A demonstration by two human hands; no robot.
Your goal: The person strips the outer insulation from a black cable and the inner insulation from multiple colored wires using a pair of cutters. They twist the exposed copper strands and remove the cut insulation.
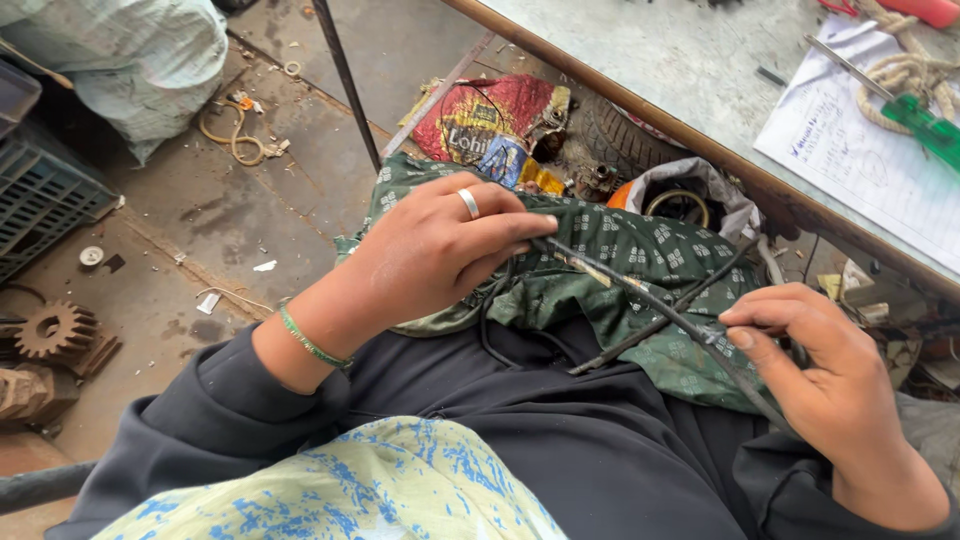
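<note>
Left hand (440,250), ring on one finger and green band at the wrist, pinched shut on the upper end of a thin dark cable (640,298). Right hand (815,370) closed on the same cable lower down. Long axis slanting across the lap from upper left to lower right, over a green patterned cloth (660,250). Beside it, a wooden table (700,150) with lined paper (860,160) and rope (900,75).

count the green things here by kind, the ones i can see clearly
green patterned cloth: 1
green bangle on the left hand: 1
green-handled tool on the table: 1
total: 3
</note>
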